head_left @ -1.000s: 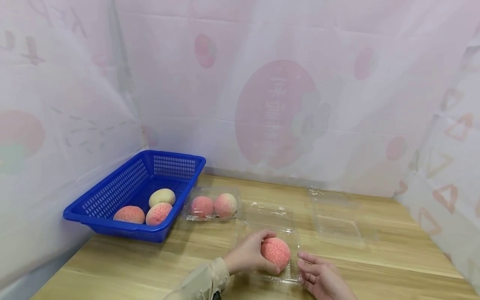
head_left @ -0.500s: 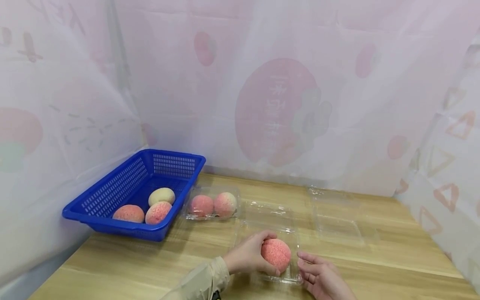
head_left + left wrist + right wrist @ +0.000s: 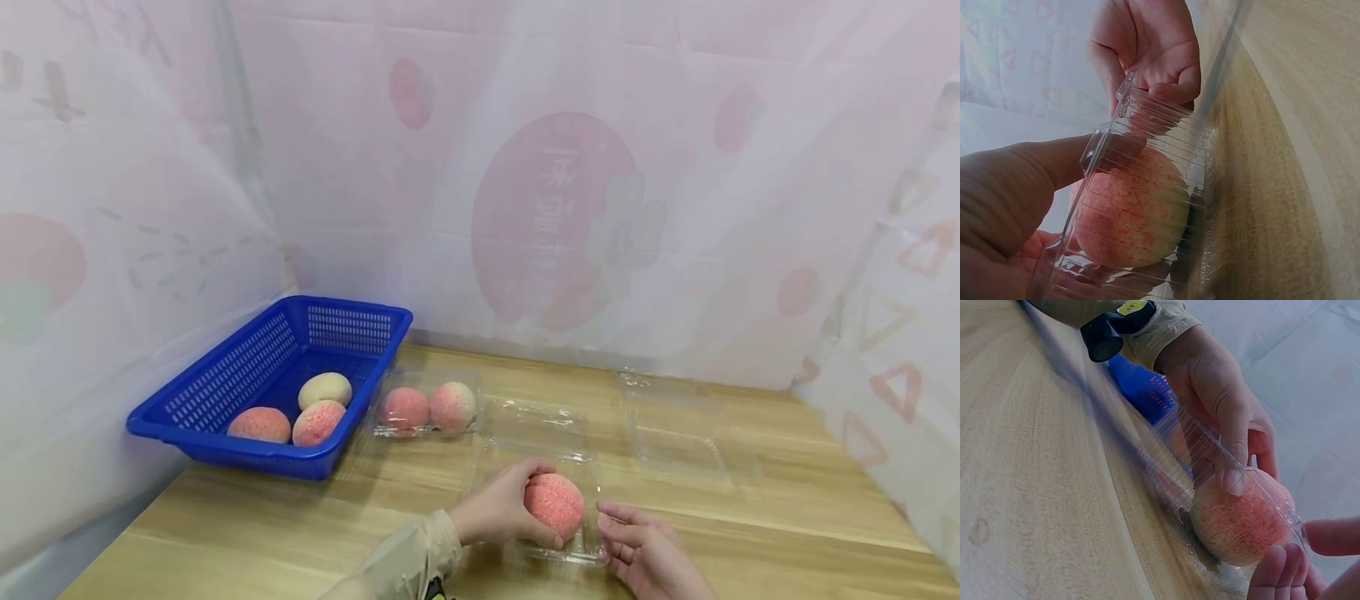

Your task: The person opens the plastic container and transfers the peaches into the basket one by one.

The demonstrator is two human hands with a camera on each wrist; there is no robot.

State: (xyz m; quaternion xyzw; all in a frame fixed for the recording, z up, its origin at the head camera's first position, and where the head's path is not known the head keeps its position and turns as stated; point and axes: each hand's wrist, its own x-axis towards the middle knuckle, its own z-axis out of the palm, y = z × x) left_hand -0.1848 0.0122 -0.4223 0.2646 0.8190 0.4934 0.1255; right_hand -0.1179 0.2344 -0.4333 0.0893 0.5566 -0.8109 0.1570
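My left hand (image 3: 504, 507) grips a pink fuzzy peach (image 3: 557, 505), thumb on the near side and fingers on the far side. The peach sits inside the right part of an open clear plastic clamshell box (image 3: 534, 427), whose lid lies back. My right hand (image 3: 651, 552) is at the right edge of the box, its fingertips pinching the rim. In the left wrist view the peach (image 3: 1135, 212) shows through the ribbed wall, pale on one side. The right wrist view shows the left thumb pressed on the peach (image 3: 1244, 522).
At the left stands a blue perforated basket (image 3: 225, 454) holding three peaches. A closed clear box (image 3: 381, 429) with two peaches stands beside it. Another open clear box (image 3: 678, 454) lies at the right on the wooden table (image 3: 795, 517). Printed white sheets (image 3: 360, 167) surround the table.
Both hands, the peach and the box hold nearly the same positions. Only the head view shifts very slightly.
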